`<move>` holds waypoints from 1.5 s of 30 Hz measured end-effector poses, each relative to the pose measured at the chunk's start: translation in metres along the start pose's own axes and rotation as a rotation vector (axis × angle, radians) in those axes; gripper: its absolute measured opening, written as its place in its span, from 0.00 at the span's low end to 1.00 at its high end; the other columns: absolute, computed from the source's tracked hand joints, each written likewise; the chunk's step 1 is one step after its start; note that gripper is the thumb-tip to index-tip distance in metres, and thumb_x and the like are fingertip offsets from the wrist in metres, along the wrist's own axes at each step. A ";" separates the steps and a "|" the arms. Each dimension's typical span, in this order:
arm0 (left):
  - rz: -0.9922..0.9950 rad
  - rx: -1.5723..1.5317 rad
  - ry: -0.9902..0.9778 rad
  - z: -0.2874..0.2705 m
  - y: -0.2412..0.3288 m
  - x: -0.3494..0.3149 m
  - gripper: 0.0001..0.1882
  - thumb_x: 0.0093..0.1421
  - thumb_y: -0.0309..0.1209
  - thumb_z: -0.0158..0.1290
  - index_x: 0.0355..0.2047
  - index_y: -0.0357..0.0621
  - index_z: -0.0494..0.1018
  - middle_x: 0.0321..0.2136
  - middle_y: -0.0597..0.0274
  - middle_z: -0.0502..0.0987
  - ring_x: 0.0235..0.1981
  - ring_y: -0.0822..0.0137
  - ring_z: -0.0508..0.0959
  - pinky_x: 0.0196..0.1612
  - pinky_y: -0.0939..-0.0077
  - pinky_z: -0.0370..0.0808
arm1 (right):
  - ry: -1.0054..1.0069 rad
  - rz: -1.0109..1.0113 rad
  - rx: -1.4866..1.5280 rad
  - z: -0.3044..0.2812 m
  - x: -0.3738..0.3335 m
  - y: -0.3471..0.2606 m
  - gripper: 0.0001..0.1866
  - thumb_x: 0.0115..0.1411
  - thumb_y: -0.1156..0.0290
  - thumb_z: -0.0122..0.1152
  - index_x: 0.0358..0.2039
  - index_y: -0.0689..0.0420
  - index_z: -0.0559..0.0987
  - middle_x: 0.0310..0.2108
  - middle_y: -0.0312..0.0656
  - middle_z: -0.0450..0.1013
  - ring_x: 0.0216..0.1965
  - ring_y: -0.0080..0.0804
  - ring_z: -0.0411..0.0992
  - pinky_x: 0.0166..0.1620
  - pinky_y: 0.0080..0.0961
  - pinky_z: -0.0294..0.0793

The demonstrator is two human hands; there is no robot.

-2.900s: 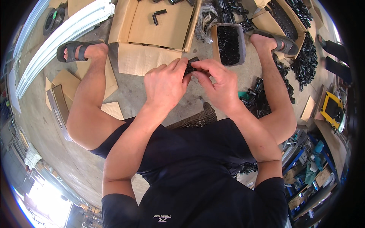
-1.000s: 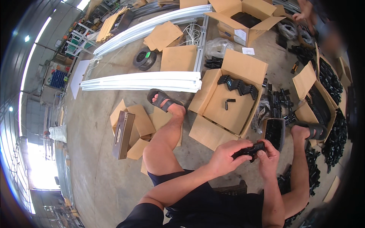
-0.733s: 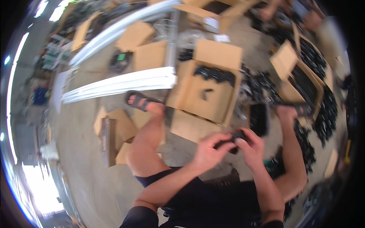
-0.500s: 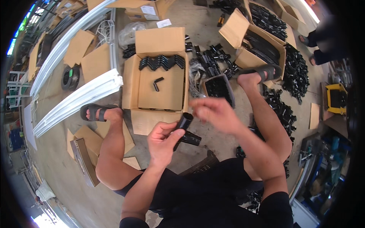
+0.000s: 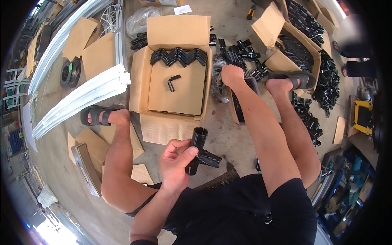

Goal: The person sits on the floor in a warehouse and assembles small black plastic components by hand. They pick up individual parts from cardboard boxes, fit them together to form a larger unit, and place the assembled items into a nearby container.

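My left hand (image 5: 174,161) is closed on a black tubular pipe fitting (image 5: 199,139) with a branch angling off to the right, held above my lap. Farther off to the right, my right hand (image 5: 232,76) is closed in a fist over a grey bin (image 5: 237,116) beside a clear plastic bag (image 5: 217,72). Its fingertips are hidden, so what they grip cannot be made out. An open cardboard box (image 5: 140,87) stands in front of me, with a row of black angled fittings (image 5: 178,56) along its far side and one bent black piece (image 5: 172,83) on the cardboard sheet inside.
Black fittings (image 5: 328,81) lie heaped at the right, around another open carton (image 5: 294,59). Long white strips (image 5: 87,97) lie at the left beside a black coil (image 5: 70,73). A yellow-framed object (image 5: 362,117) stands at far right. A person's legs (image 5: 359,67) show at upper right.
My right hand has moved away from the fitting, forward to the grey bin, and closed. The left hand still holds the fitting, now tilted more upright. The view has shifted slightly.
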State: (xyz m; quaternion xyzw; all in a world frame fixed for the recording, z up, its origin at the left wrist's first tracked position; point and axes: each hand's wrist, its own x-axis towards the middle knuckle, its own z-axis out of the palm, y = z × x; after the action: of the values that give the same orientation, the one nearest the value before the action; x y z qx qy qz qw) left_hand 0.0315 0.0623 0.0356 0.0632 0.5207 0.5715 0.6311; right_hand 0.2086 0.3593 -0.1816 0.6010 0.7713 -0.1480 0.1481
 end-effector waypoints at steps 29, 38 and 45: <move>0.242 -0.025 -0.007 -0.001 0.013 0.002 0.08 0.69 0.25 0.58 0.47 0.40 0.74 0.46 0.48 0.82 0.47 0.65 0.82 0.53 0.70 0.78 | 0.000 -0.309 1.487 -0.129 -0.214 -0.057 0.08 0.65 0.78 0.65 0.44 0.63 0.85 0.33 0.30 0.80 0.34 0.12 0.73 0.39 0.16 0.74; 0.390 -0.029 -0.020 0.010 0.006 -0.010 0.10 0.65 0.20 0.62 0.44 0.38 0.75 0.43 0.53 0.84 0.41 0.71 0.82 0.48 0.76 0.79 | -0.101 -0.261 1.690 -0.135 -0.287 -0.068 0.07 0.63 0.80 0.69 0.41 0.66 0.84 0.34 0.34 0.81 0.35 0.14 0.75 0.40 0.15 0.77; 0.488 0.034 -0.048 0.012 -0.002 -0.013 0.11 0.64 0.18 0.62 0.44 0.37 0.75 0.43 0.52 0.84 0.42 0.72 0.83 0.50 0.77 0.78 | -0.075 -0.126 1.760 -0.122 -0.296 -0.078 0.06 0.61 0.77 0.70 0.37 0.67 0.86 0.30 0.38 0.82 0.31 0.18 0.76 0.36 0.20 0.77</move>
State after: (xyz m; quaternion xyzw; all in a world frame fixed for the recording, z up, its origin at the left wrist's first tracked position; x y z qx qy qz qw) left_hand 0.0442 0.0581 0.0472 0.2113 0.4845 0.6965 0.4852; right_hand 0.1957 0.1293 0.0542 0.4482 0.4039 -0.7158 -0.3516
